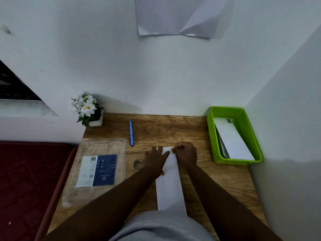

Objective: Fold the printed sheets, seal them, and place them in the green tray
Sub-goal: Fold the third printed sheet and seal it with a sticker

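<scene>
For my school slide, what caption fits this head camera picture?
Both hands, left hand flat, right hand pinching, seal a folded sheet beside the green tray.

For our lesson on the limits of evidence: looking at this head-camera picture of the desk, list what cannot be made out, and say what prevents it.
- Folded sheet, head view: its near end is hidden by the person's grey clothing; the left hand covers part of its far end.
- Right hand: what its fingers pinch at the sheet's far end is too small to identify.
- Plastic packet: label print too small to read.
- Green tray: how many sheets lie inside is unclear, since they overlap.
</scene>
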